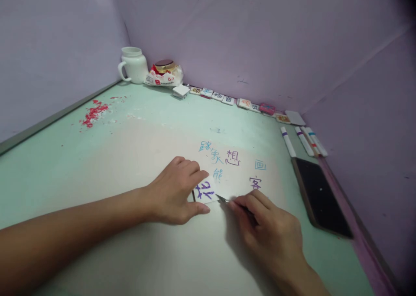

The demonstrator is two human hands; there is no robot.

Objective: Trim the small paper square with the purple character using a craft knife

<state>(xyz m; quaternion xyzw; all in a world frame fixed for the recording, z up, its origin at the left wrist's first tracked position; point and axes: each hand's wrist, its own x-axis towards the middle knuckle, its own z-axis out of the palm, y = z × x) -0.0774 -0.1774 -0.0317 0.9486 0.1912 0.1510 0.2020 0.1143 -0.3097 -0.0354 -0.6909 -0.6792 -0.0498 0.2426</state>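
My left hand (pixel 178 190) grips a small white block (pixel 205 197) between thumb and forefinger, down on the white sheet (pixel 143 261). A character in purple strokes is on the block's top, and a dark edge shows at its left side. In my right hand (pixel 266 226) is a craft knife (pixel 222 199), held like a pen. Its pointed blade meets the block's right edge, or lies just above it; I cannot tell which. Most of the knife's handle is hidden by my fingers. Characters in blue and purple ink mark the surface beyond the block.
Along the back wall stand a white mug (pixel 134 66), a jar in a crumpled wrapper (pixel 165 74) and several character blocks (pixel 228 99). To the right lie several markers (pixel 288 141) and a dark phone (pixel 320 196). Red crumbs (pixel 94 114) are scattered at the back left.
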